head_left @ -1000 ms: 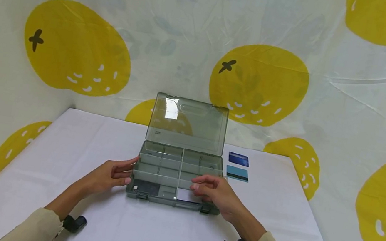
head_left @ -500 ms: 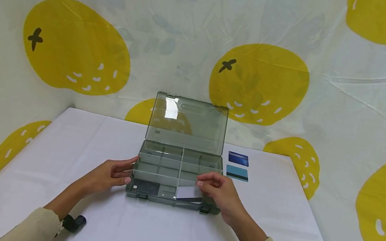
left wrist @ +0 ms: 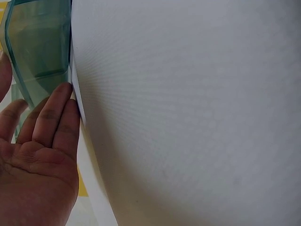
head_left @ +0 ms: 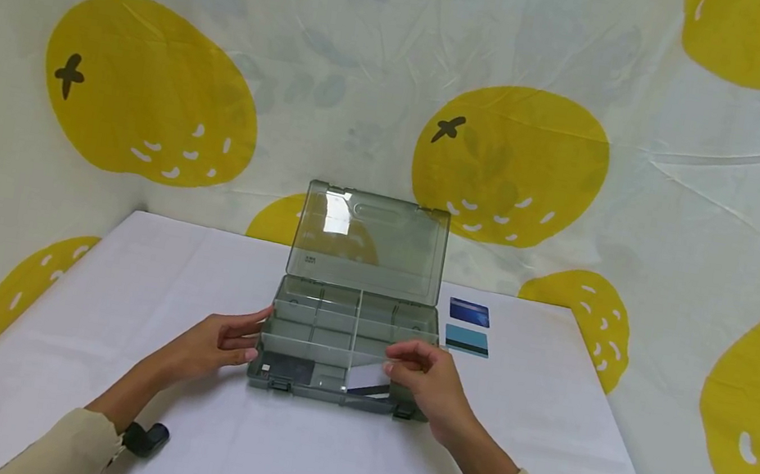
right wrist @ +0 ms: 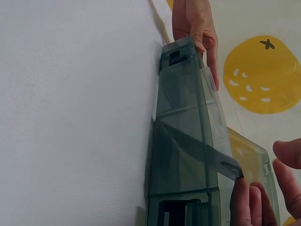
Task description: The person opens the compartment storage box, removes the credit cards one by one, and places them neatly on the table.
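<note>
A grey translucent compartment box (head_left: pixel 354 334) stands on the table with its lid (head_left: pixel 370 244) raised. My left hand (head_left: pixel 214 343) touches the box's left side with fairly straight fingers, seen also in the left wrist view. In the front right compartment a white card (head_left: pixel 368 379) with a dark stripe sits tilted, its right end raised. My right hand (head_left: pixel 432 382) is over that compartment. In the right wrist view, fingertips (right wrist: pixel 241 197) touch the card's raised end, while the thumb (right wrist: pixel 288 153) and a finger beside it stand apart from it. A dark card (head_left: pixel 287 368) lies in the front left compartment.
Right of the box, a dark blue card (head_left: pixel 469 312) and a light blue card (head_left: pixel 467 340) with a black stripe lie on the white tablecloth (head_left: pixel 211 268). A cloth with yellow fruit (head_left: pixel 510 166) hangs behind the table.
The white card, flat in its compartment a second ago, has tipped up at its right end. My right hand shifted slightly right, then stayed close. The left hand has not moved.
</note>
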`<state>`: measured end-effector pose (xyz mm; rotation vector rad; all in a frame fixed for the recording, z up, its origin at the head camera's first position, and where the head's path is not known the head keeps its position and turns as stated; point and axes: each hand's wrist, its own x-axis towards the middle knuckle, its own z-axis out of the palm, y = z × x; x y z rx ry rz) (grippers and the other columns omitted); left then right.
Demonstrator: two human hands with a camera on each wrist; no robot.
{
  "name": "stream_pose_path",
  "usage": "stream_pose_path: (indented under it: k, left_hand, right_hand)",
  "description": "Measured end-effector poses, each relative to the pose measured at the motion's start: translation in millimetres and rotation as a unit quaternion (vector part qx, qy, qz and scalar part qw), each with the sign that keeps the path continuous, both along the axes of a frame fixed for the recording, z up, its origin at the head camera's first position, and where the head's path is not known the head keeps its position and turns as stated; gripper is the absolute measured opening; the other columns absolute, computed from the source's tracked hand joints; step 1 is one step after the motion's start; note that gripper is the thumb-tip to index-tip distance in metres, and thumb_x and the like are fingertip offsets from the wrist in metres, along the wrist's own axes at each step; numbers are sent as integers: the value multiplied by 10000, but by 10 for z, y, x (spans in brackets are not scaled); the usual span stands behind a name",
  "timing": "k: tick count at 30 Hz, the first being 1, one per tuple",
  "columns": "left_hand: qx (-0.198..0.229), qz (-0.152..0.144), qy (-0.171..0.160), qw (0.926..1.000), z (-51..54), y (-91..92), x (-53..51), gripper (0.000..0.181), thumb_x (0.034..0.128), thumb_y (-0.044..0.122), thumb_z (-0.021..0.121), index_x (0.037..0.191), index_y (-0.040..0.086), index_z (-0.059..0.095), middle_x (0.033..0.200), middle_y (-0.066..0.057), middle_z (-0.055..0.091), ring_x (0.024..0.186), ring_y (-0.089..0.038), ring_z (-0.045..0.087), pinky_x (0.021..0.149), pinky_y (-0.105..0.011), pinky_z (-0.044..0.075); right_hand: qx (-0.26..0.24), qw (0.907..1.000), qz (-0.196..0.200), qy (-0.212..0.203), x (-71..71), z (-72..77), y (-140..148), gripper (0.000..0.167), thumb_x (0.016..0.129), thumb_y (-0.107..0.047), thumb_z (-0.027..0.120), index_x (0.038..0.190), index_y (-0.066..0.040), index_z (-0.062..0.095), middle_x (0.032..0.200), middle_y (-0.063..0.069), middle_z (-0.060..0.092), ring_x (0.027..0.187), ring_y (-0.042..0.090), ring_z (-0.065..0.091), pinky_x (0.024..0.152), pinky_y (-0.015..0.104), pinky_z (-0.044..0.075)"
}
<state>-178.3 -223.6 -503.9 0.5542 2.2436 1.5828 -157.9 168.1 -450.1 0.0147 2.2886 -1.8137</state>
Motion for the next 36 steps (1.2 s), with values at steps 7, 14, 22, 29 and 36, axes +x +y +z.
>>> stream_pose_path:
  k: [7, 14, 22, 29, 36]
  left_hand:
    - [60, -31, -13, 10000, -1, 1, -4, 821, 1012, 168, 736, 1684, 76, 274, 1749, -192, 251, 1525, -486, 419, 1162, -360, 498]
    - [9, 10, -46, 10000, 11, 5, 5, 809, 1019, 143, 724, 1686, 80, 271, 1751, -182, 250, 1527, -480, 419, 1161, -350, 500]
    - [-17, 23, -62, 10000, 8, 10, 0, 801, 1021, 121, 717, 1687, 90, 274, 1752, -173, 254, 1529, -476, 419, 1164, -355, 495]
    - [-41, 25, -60, 10000, 2, 3, -4, 801, 1022, 133, 717, 1689, 104, 274, 1753, -170, 257, 1525, -478, 425, 1155, -347, 505]
    - [-35, 22, -51, 10000, 1, 3, -4, 804, 1020, 133, 721, 1688, 96, 275, 1751, -178, 257, 1526, -479, 423, 1160, -366, 499]
  right_hand:
    - [270, 9993, -132, 224, 23, -31, -49, 266, 940, -47, 792, 1204, -57, 758, 1203, 148, 730, 965, 190, 701, 821, 295, 656]
    - [292, 9994, 95, 148, 11, -37, -86, 231, 959, -49, 774, 1190, -45, 765, 1142, 119, 743, 918, 215, 743, 828, 371, 682]
    - [363, 9990, 245, 124, -35, -69, -47, 240, 950, -30, 780, 1189, -14, 766, 1103, 150, 734, 881, 251, 775, 752, 371, 688]
    - [586, 9981, 124, 143, -74, -51, 100, 227, 955, -26, 775, 1177, -66, 795, 1162, 116, 755, 882, 271, 764, 753, 320, 679]
    - [595, 9980, -73, 181, -119, 43, 331, 208, 998, -69, 739, 1196, -89, 800, 1276, 117, 736, 1004, 274, 735, 792, 321, 678]
